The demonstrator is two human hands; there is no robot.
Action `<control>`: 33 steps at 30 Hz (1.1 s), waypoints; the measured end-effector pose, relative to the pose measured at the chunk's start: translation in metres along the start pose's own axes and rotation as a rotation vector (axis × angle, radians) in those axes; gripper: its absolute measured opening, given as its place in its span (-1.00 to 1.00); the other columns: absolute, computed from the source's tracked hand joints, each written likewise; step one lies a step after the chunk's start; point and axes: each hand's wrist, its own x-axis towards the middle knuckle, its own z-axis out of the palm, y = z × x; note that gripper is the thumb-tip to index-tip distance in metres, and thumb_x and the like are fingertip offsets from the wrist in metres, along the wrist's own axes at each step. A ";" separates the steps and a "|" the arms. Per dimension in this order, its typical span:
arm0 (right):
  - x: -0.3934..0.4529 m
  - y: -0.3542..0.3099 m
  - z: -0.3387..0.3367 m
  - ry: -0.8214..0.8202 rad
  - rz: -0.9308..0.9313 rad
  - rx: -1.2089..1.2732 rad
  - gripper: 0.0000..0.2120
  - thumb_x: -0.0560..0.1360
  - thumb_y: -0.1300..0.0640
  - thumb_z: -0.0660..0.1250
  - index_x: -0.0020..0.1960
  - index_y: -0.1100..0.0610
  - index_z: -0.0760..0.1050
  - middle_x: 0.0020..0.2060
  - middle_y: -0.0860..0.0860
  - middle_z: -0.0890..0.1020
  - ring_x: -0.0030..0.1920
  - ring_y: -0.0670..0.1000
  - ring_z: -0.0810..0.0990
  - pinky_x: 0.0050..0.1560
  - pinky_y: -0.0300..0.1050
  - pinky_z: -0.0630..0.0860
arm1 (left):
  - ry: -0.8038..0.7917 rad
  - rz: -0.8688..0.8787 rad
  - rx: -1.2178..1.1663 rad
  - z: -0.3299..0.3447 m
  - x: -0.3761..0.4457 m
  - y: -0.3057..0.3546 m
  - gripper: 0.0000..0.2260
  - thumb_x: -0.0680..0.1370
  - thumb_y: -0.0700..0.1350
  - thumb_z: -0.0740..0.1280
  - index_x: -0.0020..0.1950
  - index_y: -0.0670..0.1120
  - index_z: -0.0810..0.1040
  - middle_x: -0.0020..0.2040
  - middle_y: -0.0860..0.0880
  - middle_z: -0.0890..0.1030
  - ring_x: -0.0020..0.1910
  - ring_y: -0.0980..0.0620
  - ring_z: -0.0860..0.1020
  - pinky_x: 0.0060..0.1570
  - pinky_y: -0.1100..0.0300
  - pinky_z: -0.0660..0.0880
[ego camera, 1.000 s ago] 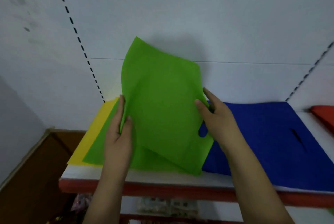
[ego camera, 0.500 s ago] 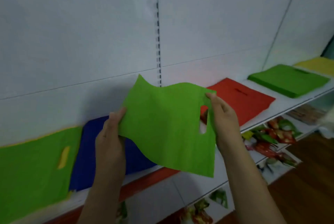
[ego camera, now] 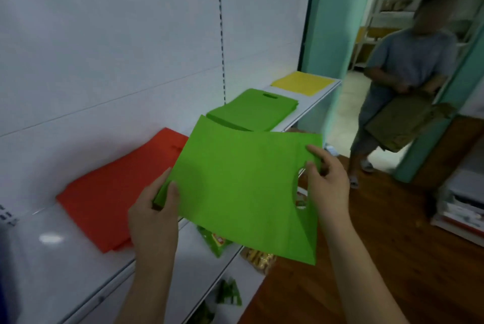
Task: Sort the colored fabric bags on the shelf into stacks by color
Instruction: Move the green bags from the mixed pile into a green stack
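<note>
I hold a green fabric bag [ego camera: 243, 187] flat in the air in front of the white shelf [ego camera: 57, 253]. My left hand [ego camera: 154, 216] pinches its left edge and my right hand [ego camera: 327, 185] grips its right edge beside the handle cut-out. On the shelf lie a red stack [ego camera: 115, 192] at the left, a green stack [ego camera: 251, 111] just beyond the held bag, and a yellow stack [ego camera: 303, 82] at the far end.
Snack packets [ego camera: 217, 242] sit on the lower shelves under the bag. A person [ego camera: 403, 93] carrying a brown bag stands in the doorway at the right on the wooden floor. A teal pillar [ego camera: 332, 35] ends the shelf.
I have carried the green bag to the right along the shelf, past the blue bags and the red stack. It now hangs close to the green stack.
</note>
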 end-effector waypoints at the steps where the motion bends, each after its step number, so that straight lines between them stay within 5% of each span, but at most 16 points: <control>1: 0.013 0.009 -0.004 0.022 0.002 -0.009 -0.65 0.58 0.16 0.30 0.21 -0.25 0.52 -0.10 -0.05 0.52 -0.21 -0.07 0.42 -0.15 -0.14 0.36 | -0.014 0.014 0.001 0.017 0.005 -0.002 -0.74 0.56 -0.15 0.38 0.25 -0.02 0.63 0.10 0.04 0.68 0.04 0.18 0.62 0.16 0.05 0.57; 3: 0.038 0.025 -0.007 0.058 -0.002 -0.024 -0.65 0.58 0.16 0.29 0.22 -0.27 0.51 -0.04 -0.02 0.57 -0.18 -0.04 0.46 -0.13 -0.11 0.40 | -0.045 0.036 0.035 0.050 0.019 -0.011 -0.77 0.58 -0.25 0.36 0.21 -0.08 0.65 0.07 0.02 0.68 -0.06 0.36 0.58 0.06 0.39 0.51; 5: 0.065 0.036 -0.003 0.089 -0.011 -0.033 -0.65 0.58 0.18 0.29 0.21 -0.25 0.51 0.01 -0.08 0.57 -0.09 0.01 0.52 -0.07 -0.05 0.46 | -0.056 0.042 0.085 0.083 0.036 -0.019 -0.79 0.57 -0.27 0.36 0.18 -0.12 0.67 0.04 0.00 0.69 -0.08 0.33 0.57 -0.06 0.53 0.42; 10: 0.142 0.049 0.023 0.063 -0.053 -0.060 -0.66 0.58 0.20 0.29 0.22 -0.19 0.52 0.12 -0.12 0.55 -0.04 0.02 0.57 0.02 -0.02 0.51 | -0.077 0.020 0.099 0.157 0.080 -0.023 -0.83 0.55 -0.23 0.37 0.09 -0.07 0.69 -0.05 0.04 0.69 -0.10 0.17 0.60 -0.09 0.32 0.48; 15: 0.241 0.051 0.065 -0.030 -0.096 -0.128 -0.65 0.59 0.21 0.25 0.34 -0.04 0.51 0.14 -0.03 0.53 -0.13 0.07 0.61 0.04 0.10 0.57 | -0.089 -0.002 0.173 0.213 0.130 -0.018 -0.81 0.54 -0.19 0.37 0.12 -0.02 0.66 -0.15 0.11 0.65 -0.18 0.29 0.56 -0.26 0.53 0.35; 18: 0.292 0.058 0.095 -0.120 -0.135 -0.208 -0.63 0.59 0.24 0.25 0.37 0.02 0.49 0.23 0.05 0.52 -0.09 0.01 0.52 0.12 -0.03 0.47 | -0.064 0.000 0.256 0.237 0.155 -0.020 -0.73 0.53 -0.21 0.38 0.21 -0.03 0.63 -0.27 0.11 0.55 -0.25 0.24 0.52 -0.30 0.51 0.34; 22: 0.349 0.068 0.134 -0.295 -0.202 -0.296 -0.61 0.59 0.27 0.24 0.40 0.09 0.47 0.25 0.09 0.50 0.16 0.09 0.50 0.16 -0.13 0.37 | -0.056 -0.054 0.329 0.261 0.175 -0.028 -0.66 0.51 -0.25 0.38 0.27 -0.04 0.59 -0.30 0.10 0.53 -0.28 0.32 0.49 -0.31 0.53 0.34; 29: 0.456 0.088 0.209 -0.660 -0.359 -0.376 -0.61 0.55 0.31 0.25 0.35 0.12 0.52 0.26 0.12 0.55 0.22 0.12 0.51 0.19 -0.19 0.33 | -0.029 -0.282 0.457 0.306 0.191 -0.059 -0.58 0.51 -0.23 0.37 0.34 0.05 0.48 -0.27 0.05 0.53 -0.32 0.19 0.51 -0.36 0.37 0.38; 33: 0.500 0.104 0.247 -0.886 -0.455 -0.440 -0.62 0.56 0.27 0.28 0.37 0.15 0.49 0.25 0.17 0.53 0.28 0.17 0.47 0.25 -0.13 0.31 | -0.064 -0.389 0.577 0.334 0.185 -0.071 -0.68 0.52 -0.05 0.39 0.25 0.05 0.46 -0.05 0.06 0.51 -0.10 0.06 0.57 -0.09 0.20 0.50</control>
